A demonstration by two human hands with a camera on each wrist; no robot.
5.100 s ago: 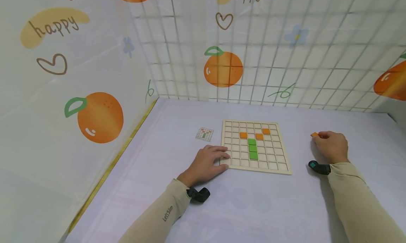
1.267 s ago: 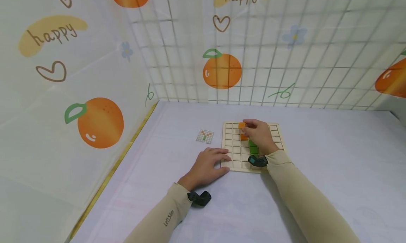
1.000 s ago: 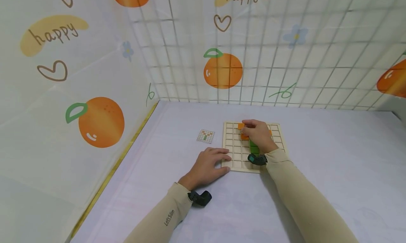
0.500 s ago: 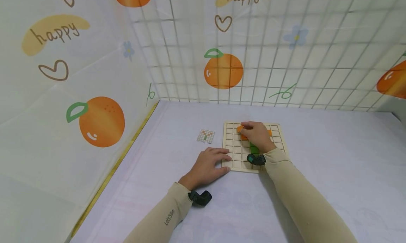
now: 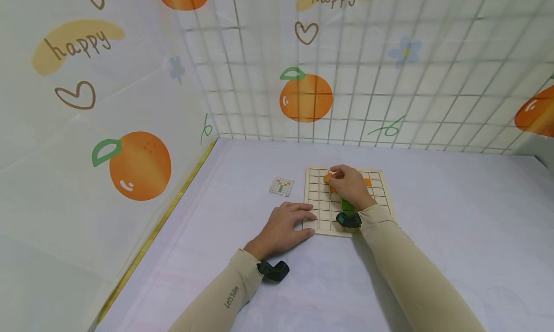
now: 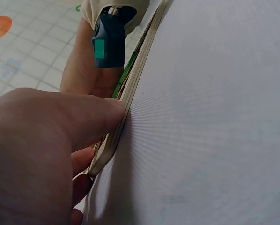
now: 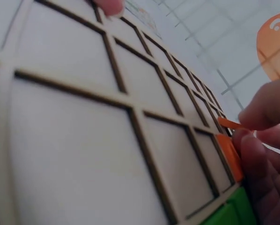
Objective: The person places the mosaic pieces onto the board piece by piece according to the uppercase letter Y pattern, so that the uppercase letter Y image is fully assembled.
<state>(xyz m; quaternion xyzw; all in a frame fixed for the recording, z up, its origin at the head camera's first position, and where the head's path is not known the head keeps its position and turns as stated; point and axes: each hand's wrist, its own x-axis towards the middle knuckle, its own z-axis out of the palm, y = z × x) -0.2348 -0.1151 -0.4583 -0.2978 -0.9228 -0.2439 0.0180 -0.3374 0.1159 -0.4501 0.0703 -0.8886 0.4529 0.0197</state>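
Observation:
My right hand (image 5: 351,185) pinches a small square orange tile (image 5: 327,178) over the upper-left part of the wooden grid board (image 5: 319,223). In the right wrist view the pinched tile (image 7: 230,123) is tilted, just beyond an orange tile (image 7: 229,154) lying in a cell. Green tiles (image 5: 347,207) run down the board's middle, partly covered by my right hand and wrist. Another orange tile (image 5: 367,182) shows right of that hand. My left hand (image 5: 283,228) rests at the board's lower-left corner, fingers spread over its edge; in the left wrist view, its thumb (image 6: 100,115) touches the side.
A small printed card (image 5: 282,186) with an orange and green grid pattern lies left of the board. Behind the white table (image 5: 242,178) stands a wire grid (image 5: 359,82) covered by a sheet printed with oranges. A patterned wall (image 5: 78,216) borders the left side.
My right hand has come from the table's right side to the board with the orange tile. In the last second that tile has lowered slightly and tilted. My left hand has stayed put.

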